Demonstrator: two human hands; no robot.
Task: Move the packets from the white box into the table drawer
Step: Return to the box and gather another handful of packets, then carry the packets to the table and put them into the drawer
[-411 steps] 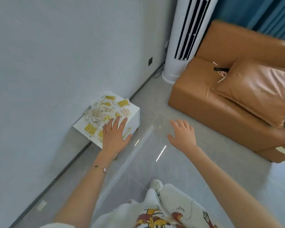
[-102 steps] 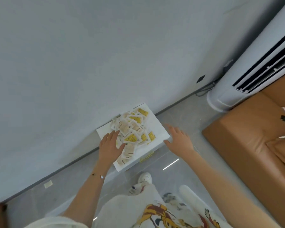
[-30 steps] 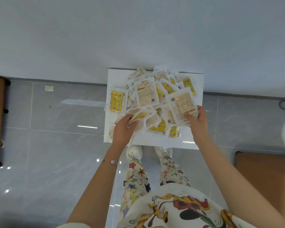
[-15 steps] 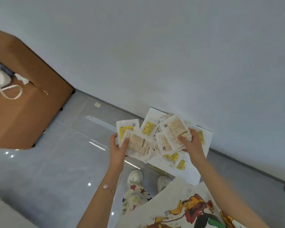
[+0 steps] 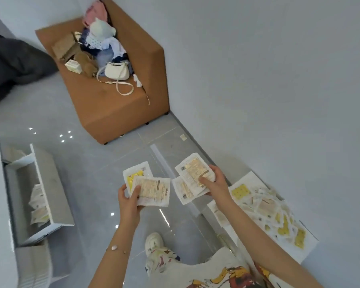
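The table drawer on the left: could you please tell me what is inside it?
A few packets lie at the pulled-out end of the drawer; anything beneath them is covered.

The left grip (image 5: 129,201) holds two packets (image 5: 154,191); the right grip (image 5: 213,181) holds at least two. One box (image 5: 308,251) bears a heap (image 5: 266,210) too tangled to count. One drawer (image 5: 48,183) holds several, blurred. One sofa (image 5: 112,104), one handbag (image 5: 115,70), one shoe (image 5: 153,242).

I see drawer (image 5: 50,183) far left, few packets (image 5: 37,204) in it; at right box (image 5: 250,178) against wall (image 5: 258,80), packet heap (image 5: 266,208) on top; sofa (image 5: 112,109) behind, handbag (image 5: 115,71) on seat.
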